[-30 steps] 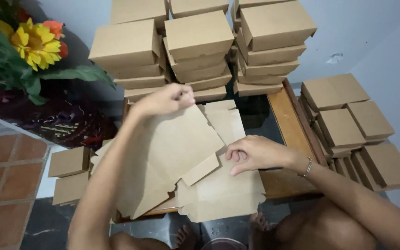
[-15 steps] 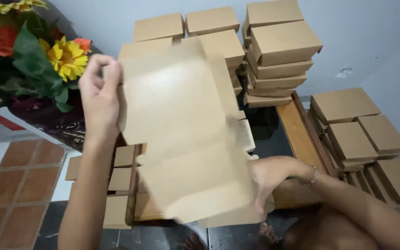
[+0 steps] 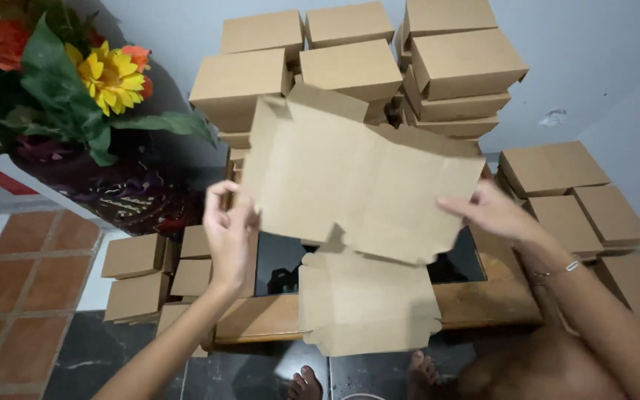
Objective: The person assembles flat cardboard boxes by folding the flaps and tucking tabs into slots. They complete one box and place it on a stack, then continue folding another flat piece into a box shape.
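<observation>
A flat, unfolded brown cardboard box blank [image 3: 357,178] is held up in the air between both hands. My left hand [image 3: 230,233] grips its lower left edge. My right hand [image 3: 492,211], with a thin bracelet at the wrist, holds its right edge. Below it a pile of more flat blanks [image 3: 368,304] lies on a low wooden table with a dark glass top [image 3: 483,304]. Behind the raised blank stand stacks of folded brown boxes [image 3: 453,67].
More folded boxes sit at the right [image 3: 572,192] and on the floor at the left [image 3: 138,270]. A pot of artificial flowers [image 3: 75,81] stands at the upper left. Terracotta tiles [image 3: 24,274] cover the floor at left. My bare toes [image 3: 309,385] show at the bottom.
The blank was lifted off the pile and turned from upright to wide. My left hand dropped from its top edge to its lower left, and my right hand rose from the pile to its right edge.
</observation>
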